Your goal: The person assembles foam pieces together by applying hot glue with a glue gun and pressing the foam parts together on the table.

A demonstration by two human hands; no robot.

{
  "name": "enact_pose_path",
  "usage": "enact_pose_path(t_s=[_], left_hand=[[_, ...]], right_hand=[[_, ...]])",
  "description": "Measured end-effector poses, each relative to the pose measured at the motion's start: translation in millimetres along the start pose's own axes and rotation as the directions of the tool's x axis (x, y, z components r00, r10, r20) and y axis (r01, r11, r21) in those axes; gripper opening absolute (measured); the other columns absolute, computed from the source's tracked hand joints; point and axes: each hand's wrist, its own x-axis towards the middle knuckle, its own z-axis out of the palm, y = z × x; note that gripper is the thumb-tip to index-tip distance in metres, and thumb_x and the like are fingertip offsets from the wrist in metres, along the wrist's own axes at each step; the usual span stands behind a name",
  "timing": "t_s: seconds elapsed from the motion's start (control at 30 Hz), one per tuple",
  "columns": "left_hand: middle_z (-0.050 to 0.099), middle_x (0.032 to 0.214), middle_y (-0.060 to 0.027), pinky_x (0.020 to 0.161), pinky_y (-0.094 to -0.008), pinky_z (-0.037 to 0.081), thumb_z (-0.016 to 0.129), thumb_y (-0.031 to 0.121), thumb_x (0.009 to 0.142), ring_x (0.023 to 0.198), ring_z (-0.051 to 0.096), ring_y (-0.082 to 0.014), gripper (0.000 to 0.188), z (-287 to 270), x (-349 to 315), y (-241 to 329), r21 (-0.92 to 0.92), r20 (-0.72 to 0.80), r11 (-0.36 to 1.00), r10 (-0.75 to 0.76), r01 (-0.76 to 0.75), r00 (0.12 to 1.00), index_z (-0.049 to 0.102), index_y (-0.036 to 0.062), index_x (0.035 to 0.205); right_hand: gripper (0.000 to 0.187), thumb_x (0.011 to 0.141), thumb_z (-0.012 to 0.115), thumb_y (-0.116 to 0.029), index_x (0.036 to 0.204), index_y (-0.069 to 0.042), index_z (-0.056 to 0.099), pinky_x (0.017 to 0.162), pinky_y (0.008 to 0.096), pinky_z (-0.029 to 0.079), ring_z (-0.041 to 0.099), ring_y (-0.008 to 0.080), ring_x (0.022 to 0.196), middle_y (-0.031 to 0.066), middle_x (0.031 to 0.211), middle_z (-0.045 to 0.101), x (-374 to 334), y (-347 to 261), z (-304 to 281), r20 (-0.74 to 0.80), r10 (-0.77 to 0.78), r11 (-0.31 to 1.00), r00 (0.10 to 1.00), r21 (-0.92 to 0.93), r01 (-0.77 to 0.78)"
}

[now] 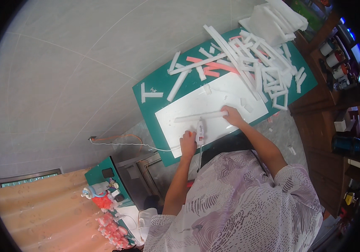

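Note:
My left hand [188,144] is closed round the handle side of a white hot glue gun [201,133]. The gun's nozzle points up toward a long white foam strip [199,116]; whether they touch is too small to tell. At the strip's right end, my right hand [232,116] grips it with closed fingers. The strip lies slanted over a white board [220,94], and small foam offcuts [246,103] rest on that board too.
The board lies on a green table [148,115]. Foam strips and frames [268,67] pile up at its far right, with pink strips [215,66] among them. A white cord [146,145] runs left to the wall. Wooden shelves [323,122] stand at the right.

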Motion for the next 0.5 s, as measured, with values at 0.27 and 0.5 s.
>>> enact_pose_path(t_s=[0.27, 0.5], left_hand=[[0.049, 0.095, -0.0097, 0.067, -0.0429, 0.04, 0.056, 0.001, 0.069, 0.086, 0.053, -0.028, 0.026, -0.3, 3.2, -3.7, 0.039, 0.03, 0.999, -0.011, 0.009, 0.999, 0.053, 0.0106, 0.093], [0.049, 0.091, -0.0097, 0.064, -0.0432, 0.04, 0.054, 0.001, 0.069, 0.082, 0.052, -0.0287, 0.024, 5.6, 1.0, -9.7, 0.05, -0.015, 0.999, 0.021, -0.02, 1.0, 0.053, 0.0105, 0.092]], right_hand=[[0.026, 0.067, 0.062, 0.001, 0.092, -0.002, 0.058, 0.082, 0.0359, 0.045, 0.058, 0.0324, 0.091, 0.0145, 0.091, 0.061, 0.7, 9.7, 3.9, 0.014, 0.019, 0.995, 1.0, -0.1, -0.017], [0.027, 0.065, 0.058, 0.003, 0.091, -0.007, 0.057, 0.084, 0.0402, 0.042, 0.053, 0.0341, 0.093, 0.0137, 0.089, 0.059, -1.9, 8.8, 5.1, 0.002, 0.01, 0.993, 1.0, -0.114, -0.009]])
